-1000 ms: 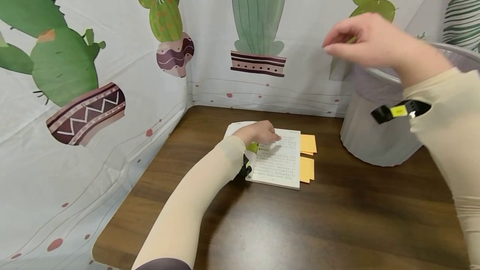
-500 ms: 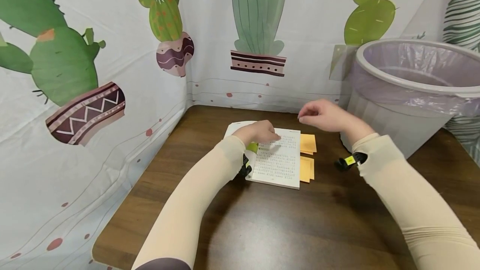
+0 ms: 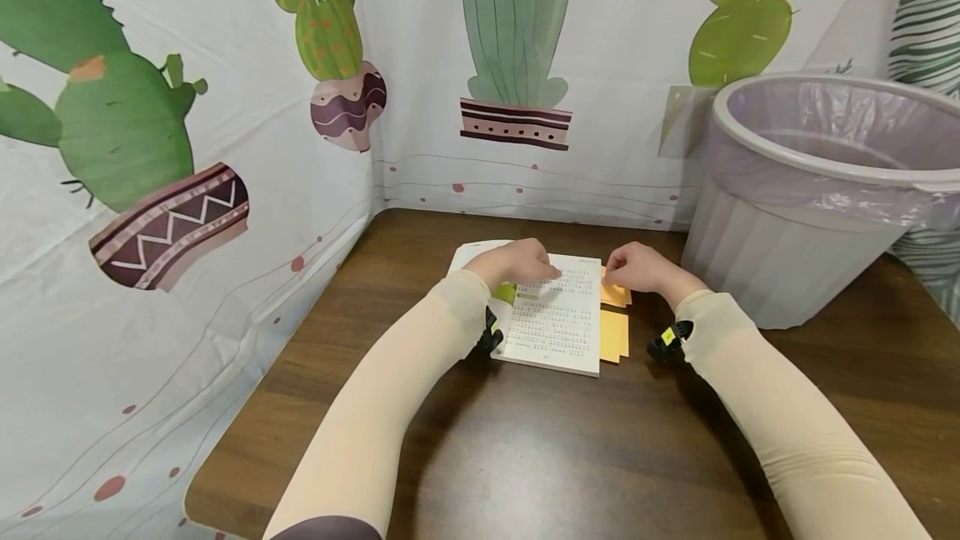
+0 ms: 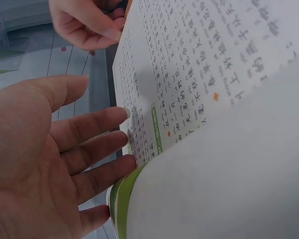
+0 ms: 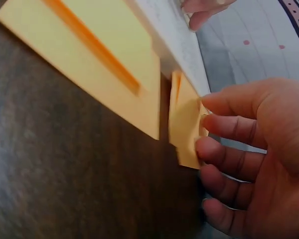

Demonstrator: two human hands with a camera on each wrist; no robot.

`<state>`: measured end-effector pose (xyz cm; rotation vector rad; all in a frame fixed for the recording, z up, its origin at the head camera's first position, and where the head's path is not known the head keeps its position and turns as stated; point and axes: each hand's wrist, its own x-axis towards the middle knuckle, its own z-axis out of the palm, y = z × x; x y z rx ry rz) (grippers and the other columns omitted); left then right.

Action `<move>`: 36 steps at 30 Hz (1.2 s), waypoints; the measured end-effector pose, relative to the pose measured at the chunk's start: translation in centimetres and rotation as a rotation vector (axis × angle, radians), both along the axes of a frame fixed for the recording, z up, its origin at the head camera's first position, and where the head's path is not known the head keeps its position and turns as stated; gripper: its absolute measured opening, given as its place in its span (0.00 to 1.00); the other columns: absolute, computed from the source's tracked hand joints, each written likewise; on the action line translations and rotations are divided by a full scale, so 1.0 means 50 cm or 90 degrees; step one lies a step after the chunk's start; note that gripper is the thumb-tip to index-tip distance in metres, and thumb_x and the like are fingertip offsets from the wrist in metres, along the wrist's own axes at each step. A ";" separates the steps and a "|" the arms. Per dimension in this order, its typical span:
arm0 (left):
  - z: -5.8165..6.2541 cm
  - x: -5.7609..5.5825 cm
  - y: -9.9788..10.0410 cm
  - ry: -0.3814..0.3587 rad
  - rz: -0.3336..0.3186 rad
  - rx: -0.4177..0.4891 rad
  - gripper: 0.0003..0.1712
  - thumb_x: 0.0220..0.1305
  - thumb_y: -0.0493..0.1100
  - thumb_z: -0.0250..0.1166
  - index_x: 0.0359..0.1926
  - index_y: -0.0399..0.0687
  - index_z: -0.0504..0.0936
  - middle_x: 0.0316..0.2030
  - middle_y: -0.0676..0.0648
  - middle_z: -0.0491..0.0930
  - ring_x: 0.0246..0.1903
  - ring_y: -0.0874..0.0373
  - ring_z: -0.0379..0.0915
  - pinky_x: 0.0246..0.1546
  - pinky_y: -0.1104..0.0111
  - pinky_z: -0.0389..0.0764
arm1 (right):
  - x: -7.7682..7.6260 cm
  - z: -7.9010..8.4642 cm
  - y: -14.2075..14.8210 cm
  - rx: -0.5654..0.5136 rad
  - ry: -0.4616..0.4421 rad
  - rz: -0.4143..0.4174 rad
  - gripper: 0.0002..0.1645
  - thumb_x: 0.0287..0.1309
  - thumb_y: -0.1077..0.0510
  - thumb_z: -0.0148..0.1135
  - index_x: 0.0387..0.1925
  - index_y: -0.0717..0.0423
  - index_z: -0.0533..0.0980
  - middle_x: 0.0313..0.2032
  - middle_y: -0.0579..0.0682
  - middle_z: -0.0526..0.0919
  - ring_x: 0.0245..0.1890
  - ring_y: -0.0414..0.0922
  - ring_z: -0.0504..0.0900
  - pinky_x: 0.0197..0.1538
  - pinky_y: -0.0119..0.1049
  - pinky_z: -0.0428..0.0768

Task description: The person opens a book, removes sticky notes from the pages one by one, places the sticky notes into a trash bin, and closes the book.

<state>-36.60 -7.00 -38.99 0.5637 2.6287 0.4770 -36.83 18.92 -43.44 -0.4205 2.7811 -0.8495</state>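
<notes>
An open book (image 3: 555,327) with printed pages lies on the dark wooden table. Orange sticky notes stick out from its right edge in an upper group (image 3: 617,297) and a lower group (image 3: 613,337). My left hand (image 3: 521,263) rests on the page; in the left wrist view its fingers (image 4: 97,124) are nearly straight and their tips touch the paper. At the upper group, my right hand (image 3: 641,267) pinches the edge of a sticky note (image 5: 186,124) between thumb and fingertip, as seen in the right wrist view. The other right fingers are bent.
A grey trash can (image 3: 787,248) with a clear purplish liner stands at the right back of the table. Behind the table hangs a white cloth (image 3: 420,40) printed with cacti. The table's left edge runs beside the left arm.
My right hand has come down and left from in front of the trash can to the upper sticky notes, and now pinches one. The left hand stays on the book.
</notes>
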 end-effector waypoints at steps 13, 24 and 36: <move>0.001 -0.005 0.006 -0.006 0.002 -0.010 0.22 0.75 0.61 0.57 0.36 0.51 0.84 0.22 0.54 0.62 0.21 0.61 0.55 0.29 0.66 0.67 | -0.002 -0.013 0.008 -0.030 -0.036 0.002 0.13 0.64 0.52 0.68 0.37 0.58 0.79 0.34 0.51 0.79 0.33 0.46 0.75 0.37 0.36 0.73; 0.010 -0.009 0.006 -0.009 0.002 -0.016 0.28 0.76 0.60 0.57 0.18 0.55 0.66 0.17 0.56 0.57 0.19 0.62 0.53 0.26 0.67 0.64 | 0.006 -0.015 -0.006 -0.039 -0.027 0.000 0.14 0.59 0.53 0.70 0.35 0.58 0.75 0.26 0.48 0.75 0.23 0.44 0.73 0.30 0.35 0.73; 0.000 -0.001 0.003 -0.007 -0.012 -0.024 0.23 0.75 0.62 0.56 0.40 0.49 0.83 0.28 0.55 0.66 0.26 0.60 0.60 0.32 0.66 0.67 | 0.041 -0.024 -0.021 0.054 0.014 0.001 0.15 0.57 0.48 0.66 0.32 0.53 0.73 0.23 0.48 0.74 0.24 0.47 0.72 0.29 0.36 0.68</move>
